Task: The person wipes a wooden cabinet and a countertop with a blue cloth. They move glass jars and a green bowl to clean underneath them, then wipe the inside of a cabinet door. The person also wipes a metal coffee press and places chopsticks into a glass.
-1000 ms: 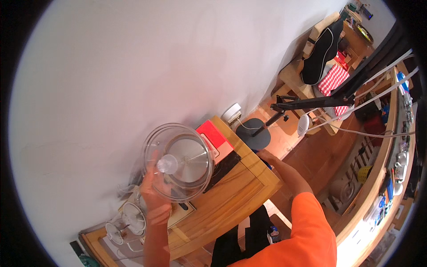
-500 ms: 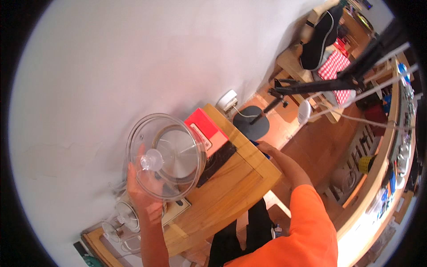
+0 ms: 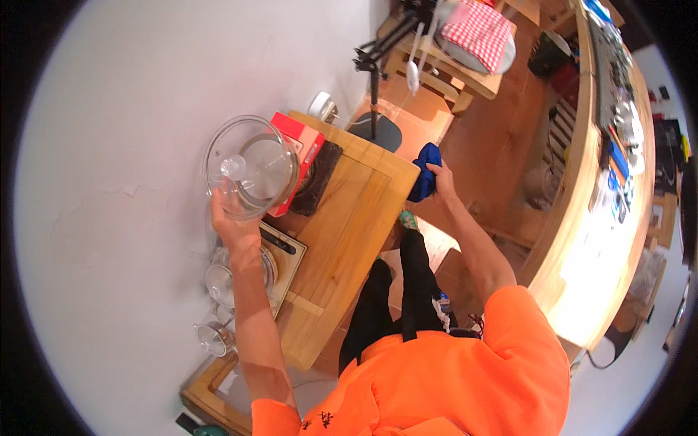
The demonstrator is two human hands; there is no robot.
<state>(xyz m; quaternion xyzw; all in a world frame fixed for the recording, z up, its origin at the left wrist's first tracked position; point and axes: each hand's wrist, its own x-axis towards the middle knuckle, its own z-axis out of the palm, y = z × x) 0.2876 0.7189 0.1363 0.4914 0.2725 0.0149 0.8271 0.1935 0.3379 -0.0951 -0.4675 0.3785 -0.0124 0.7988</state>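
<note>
A round clear glass lid [image 3: 251,122] with a clear knob sits close to the wall, at the far left end of the wooden table. My left hand [image 3: 238,231] is closed at its near edge, and some of the fingers show through the glass. A round vessel appears through and beside the lid; whether the two touch I cannot tell. Just past the table's right edge, my right hand [image 3: 442,180] is closed on a bunched dark blue cloth [image 3: 427,168].
A red box [image 3: 304,142] and a dark flat object [image 3: 320,178] lie right of the lid. Glass jars [image 3: 218,283] and a pale appliance [image 3: 289,254] stand nearer me on the wooden table [image 3: 356,211]. A black stand [image 3: 374,109] rises beyond; a long counter [image 3: 542,280] runs along the right.
My view has shifted, so the table and lid appear higher and more of my body shows. The blue cloth in my right hand, mostly hidden before, is now plainly visible. My left hand stays at the lid.
</note>
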